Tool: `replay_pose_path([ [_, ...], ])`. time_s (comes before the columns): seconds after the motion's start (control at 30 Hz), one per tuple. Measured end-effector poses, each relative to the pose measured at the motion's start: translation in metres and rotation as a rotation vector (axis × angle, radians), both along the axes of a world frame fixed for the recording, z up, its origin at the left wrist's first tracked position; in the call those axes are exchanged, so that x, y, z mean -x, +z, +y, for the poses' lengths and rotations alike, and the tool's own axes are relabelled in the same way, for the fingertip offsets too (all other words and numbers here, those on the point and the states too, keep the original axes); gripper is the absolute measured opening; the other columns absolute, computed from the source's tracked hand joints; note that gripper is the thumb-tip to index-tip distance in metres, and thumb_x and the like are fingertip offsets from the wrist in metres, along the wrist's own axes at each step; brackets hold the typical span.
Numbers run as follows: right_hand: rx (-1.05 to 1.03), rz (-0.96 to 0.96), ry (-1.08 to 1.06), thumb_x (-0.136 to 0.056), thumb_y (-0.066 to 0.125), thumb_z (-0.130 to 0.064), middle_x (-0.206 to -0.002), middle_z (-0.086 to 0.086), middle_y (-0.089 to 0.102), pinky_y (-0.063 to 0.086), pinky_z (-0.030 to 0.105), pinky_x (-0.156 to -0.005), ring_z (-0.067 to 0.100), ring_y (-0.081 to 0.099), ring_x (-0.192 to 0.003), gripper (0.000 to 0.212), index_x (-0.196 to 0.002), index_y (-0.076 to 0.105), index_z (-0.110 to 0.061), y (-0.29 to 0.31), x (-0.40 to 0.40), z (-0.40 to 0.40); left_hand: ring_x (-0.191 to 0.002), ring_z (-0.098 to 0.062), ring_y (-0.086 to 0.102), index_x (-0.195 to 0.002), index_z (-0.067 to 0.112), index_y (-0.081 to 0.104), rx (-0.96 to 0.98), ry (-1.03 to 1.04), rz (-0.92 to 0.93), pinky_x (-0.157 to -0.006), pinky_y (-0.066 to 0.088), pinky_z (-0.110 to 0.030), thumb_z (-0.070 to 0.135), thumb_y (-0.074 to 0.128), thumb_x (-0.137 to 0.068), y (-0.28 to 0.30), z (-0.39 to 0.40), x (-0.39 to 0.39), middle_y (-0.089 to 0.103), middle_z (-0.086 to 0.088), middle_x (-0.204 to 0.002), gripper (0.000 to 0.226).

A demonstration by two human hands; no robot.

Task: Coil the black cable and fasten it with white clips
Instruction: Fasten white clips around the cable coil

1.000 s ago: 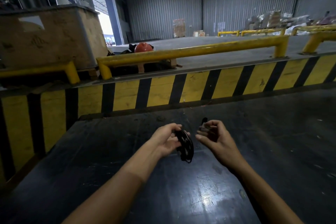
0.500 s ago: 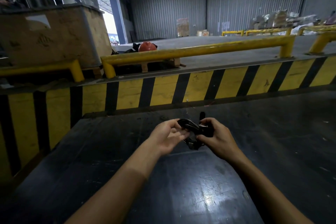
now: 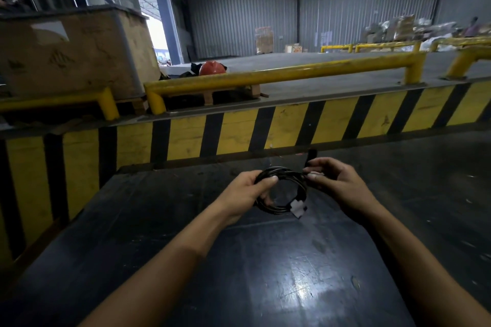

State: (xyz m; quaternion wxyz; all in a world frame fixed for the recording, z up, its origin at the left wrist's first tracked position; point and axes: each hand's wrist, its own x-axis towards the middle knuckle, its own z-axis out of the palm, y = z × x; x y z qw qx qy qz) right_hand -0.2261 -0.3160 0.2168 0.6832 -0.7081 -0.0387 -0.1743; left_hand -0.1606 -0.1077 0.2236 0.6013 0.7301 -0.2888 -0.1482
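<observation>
No readable text, label, brand or number anywhere. Dark stencilled marks on the wooden crate (image 3: 71, 53) at far left, too blurred to read. Pale sheets on the far wall (image 3: 322, 37), illegible.

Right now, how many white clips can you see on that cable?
2: one white clip on the coil's near lower edge, another pinched in the right hand. Fingers may hide more.

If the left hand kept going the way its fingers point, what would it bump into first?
Probably the right hand. The left hand grips the black cable coil, fingers pointing right across it, and the right hand holds the coil's other side. Depth is hard to judge.
</observation>
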Motion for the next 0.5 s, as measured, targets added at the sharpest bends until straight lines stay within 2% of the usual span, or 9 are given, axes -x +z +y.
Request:
replay_pose_path([
  [0.1, -0.008, -0.045, -0.064, -0.089, 0.056, -0.001, -0.098, 0.018, 0.069, 0.057, 0.018, -0.065, 0.011, 0.071, -0.076, 0.014, -0.098, 0.062, -0.009, 0.006, 0.001, -0.004, -0.047, -0.011, 0.047, -0.092, 0.003, 0.055, 0.076, 0.124, 0.174, -0.071, 0.044, -0.041, 0.018, 0.052, -0.096, -0.006, -0.011, -0.002, 0.042, -0.001, -0.056, 0.016],
  [0.17, 0.121, -0.056, 0.022, -0.091, 0.055, -0.007, -0.092, 0.014, 0.07, 0.053, 0.016, -0.058, 0.006, 0.066, -0.066, 0.011, -0.097, 0.064, -0.01, 0.011, 0.004, 0.0, -0.052, -0.014, 0.047, -0.087, 0.001, 0.057, 0.122, 0.155, 0.326, -0.063, 0.046, -0.034, 0.018, 0.05, -0.097, -0.007, -0.017, -0.003, 0.043, -0.003, -0.06, 0.021],
  [0.23, 0.266, -0.039, 0.13, -0.091, 0.055, -0.014, -0.087, 0.009, 0.071, 0.049, 0.013, -0.056, 0.005, 0.063, -0.066, 0.011, -0.095, 0.065, -0.012, 0.012, 0.008, 0.008, -0.057, -0.016, 0.05, -0.085, 0.004, 0.06, 0.168, 0.152, 0.448, -0.062, 0.047, -0.031, 0.016, 0.049, -0.097, -0.004, -0.022, -0.002, 0.048, -0.005, -0.064, 0.02],
  [0.33, 0.425, 0.043, 0.209, -0.093, 0.052, -0.018, -0.082, 0.007, 0.067, 0.051, 0.023, -0.064, 0.01, 0.062, -0.072, 0.012, -0.093, 0.062, -0.011, 0.011, 0.009, 0.017, -0.071, -0.02, 0.057, -0.094, 0.003, 0.063, 0.172, 0.153, 0.493, -0.068, 0.048, -0.03, 0.015, 0.05, -0.097, -0.001, -0.028, -0.003, 0.06, -0.016, -0.087, 0.018],
  [0.4, 0.542, 0.074, 0.221, -0.095, 0.051, -0.02, -0.078, 0.0, 0.063, 0.049, 0.025, -0.064, 0.007, 0.06, -0.07, 0.01, -0.091, 0.059, -0.015, 0.011, 0.009, 0.018, -0.079, -0.023, 0.057, -0.101, 0.001, 0.062, 0.165, 0.163, 0.493, -0.072, 0.048, -0.031, 0.016, 0.05, -0.097, -0.001, -0.028, -0.004, 0.059, -0.02, -0.101, 0.019],
  [0.5, 0.719, 0.095, 0.214, -0.095, 0.05, -0.025, -0.081, -0.001, 0.065, 0.051, 0.03, -0.067, 0.009, 0.062, -0.072, 0.009, -0.093, 0.056, -0.019, 0.012, 0.007, 0.018, -0.086, -0.027, 0.06, -0.11, -0.001, 0.061, 0.122, 0.149, 0.475, -0.076, 0.051, -0.034, 0.018, 0.051, -0.096, 0.001, -0.024, -0.007, 0.062, -0.02, -0.102, 0.026],
])
